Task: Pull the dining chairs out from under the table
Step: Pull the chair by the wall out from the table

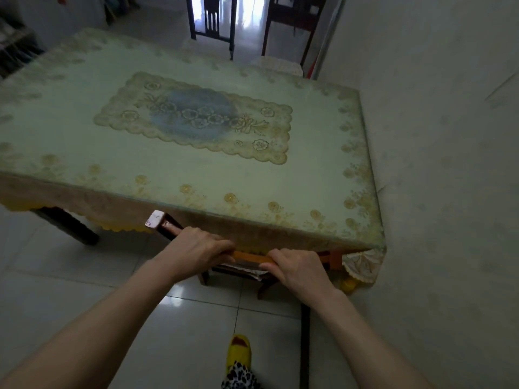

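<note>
A dark wooden dining chair (252, 255) is tucked under the near edge of the table (84, 141), which wears a pale floral cloth. Only the chair's top rail, part of its seat and two legs show below the cloth. My left hand (196, 252) is closed over the left part of the rail. My right hand (299, 266) grips the rail further right. At the table's far side stand two more dark chairs, one (212, 22) in the middle and one (292, 21) to its right, both out from the table.
A white wall (449, 164) runs close along the table's right side. Pale floor tiles (70, 290) lie open to the left and behind me. My foot in a yellow slipper (240, 350) stands just behind the chair. A dark table leg (67, 224) stands at the near left.
</note>
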